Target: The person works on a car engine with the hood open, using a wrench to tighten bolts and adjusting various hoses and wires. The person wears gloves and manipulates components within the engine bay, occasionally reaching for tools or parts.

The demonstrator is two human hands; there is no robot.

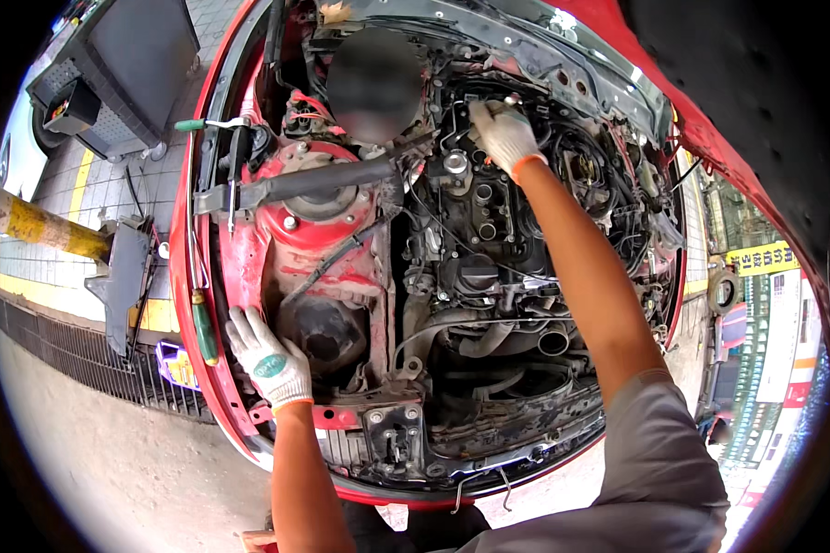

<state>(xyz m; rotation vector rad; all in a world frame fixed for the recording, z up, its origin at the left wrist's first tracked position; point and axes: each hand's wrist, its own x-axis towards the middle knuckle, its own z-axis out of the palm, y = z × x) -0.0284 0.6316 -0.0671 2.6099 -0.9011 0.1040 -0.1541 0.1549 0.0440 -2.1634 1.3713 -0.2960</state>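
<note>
My left hand [269,361], in a white knit glove with an orange cuff, lies flat with fingers stretched on the red inner fender edge [243,263] of a car's engine bay. My right hand [507,138], gloved the same way, reaches far over the engine [484,207] to its rear. Its fingers are curled, and a small shiny metal end [513,100] shows beside them; what they hold is mostly hidden. Below that hand, round open holes show in the black engine top. A black oil filler cap [479,270] sits nearer to me.
A green-handled screwdriver [203,329] and a green-handled ratchet [214,123] rest along the left fender. A dark bar [314,184] crosses the red strut tower [309,230]. The raised red hood [710,138] hangs at right. A grey tool cart [124,74] and yellow post [51,226] stand left.
</note>
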